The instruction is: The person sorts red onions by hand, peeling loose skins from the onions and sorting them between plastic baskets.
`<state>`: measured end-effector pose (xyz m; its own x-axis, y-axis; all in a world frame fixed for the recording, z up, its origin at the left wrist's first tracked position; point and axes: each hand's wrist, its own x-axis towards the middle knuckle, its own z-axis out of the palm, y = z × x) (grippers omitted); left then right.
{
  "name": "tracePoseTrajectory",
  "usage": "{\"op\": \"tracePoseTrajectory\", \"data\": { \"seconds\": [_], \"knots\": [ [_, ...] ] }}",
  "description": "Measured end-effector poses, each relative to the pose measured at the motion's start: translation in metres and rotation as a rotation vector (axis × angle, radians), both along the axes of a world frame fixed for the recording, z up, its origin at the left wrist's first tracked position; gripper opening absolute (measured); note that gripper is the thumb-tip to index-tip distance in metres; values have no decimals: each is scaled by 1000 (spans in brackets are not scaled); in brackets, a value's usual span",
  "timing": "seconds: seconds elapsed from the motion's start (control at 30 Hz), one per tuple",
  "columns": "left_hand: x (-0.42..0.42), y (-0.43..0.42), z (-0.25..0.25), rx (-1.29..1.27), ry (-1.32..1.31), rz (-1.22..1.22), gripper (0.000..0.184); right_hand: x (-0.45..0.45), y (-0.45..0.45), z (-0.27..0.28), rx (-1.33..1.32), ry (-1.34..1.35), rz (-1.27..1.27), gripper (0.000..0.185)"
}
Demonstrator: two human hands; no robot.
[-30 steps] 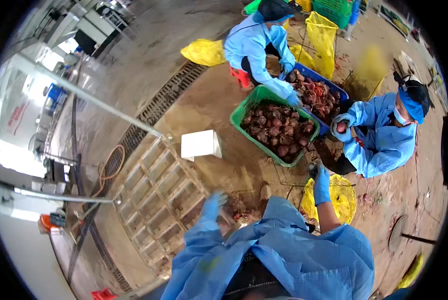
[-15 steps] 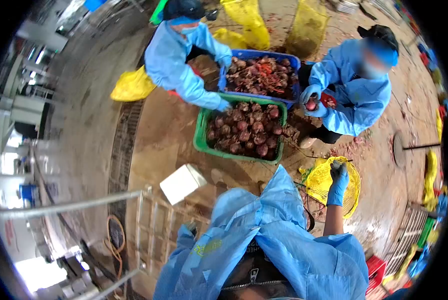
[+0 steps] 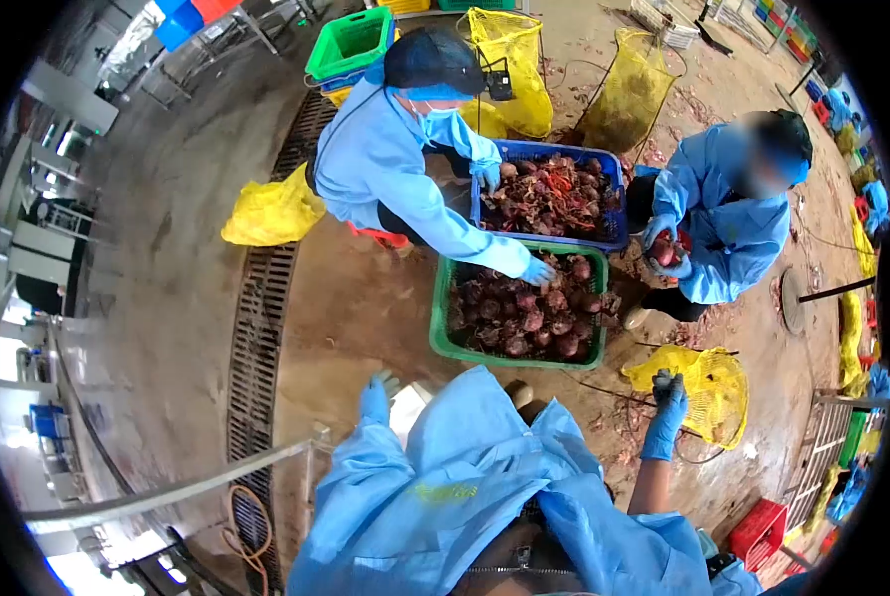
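Beside the white box point(image 3: 408, 409), the left hand point(image 3: 380, 390) is held open. By the yellow net point(image 3: 713, 397), the right hand point(image 3: 669, 397) is raised; whether anything is gripped cannot be told. Farther off, onions point(image 3: 534, 320) are kept in a green tub point(image 3: 441, 308), likely for easy reach.

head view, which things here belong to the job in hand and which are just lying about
Likely part of the job:
green crate
blue crate
dark red bulbs in both, one held by a co-worker

Seemingly just lying about:
yellow sack on the drain
red crate, lower right
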<state>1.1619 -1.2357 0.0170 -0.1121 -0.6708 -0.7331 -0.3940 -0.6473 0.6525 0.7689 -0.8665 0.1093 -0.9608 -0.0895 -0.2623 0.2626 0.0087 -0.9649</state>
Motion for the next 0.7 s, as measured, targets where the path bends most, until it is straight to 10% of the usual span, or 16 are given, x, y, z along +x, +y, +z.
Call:
{"op": "tracePoseTrajectory", "data": {
  "seconds": [0.27,0.7],
  "knots": [
    [3,-21,19,32,136,209,44,-27,-39,-51,-145,-117,-104,35],
    [-186,-107,25,126,278,-502,45,30,-137,-71,-227,-222,-473,28]
  ]
}}
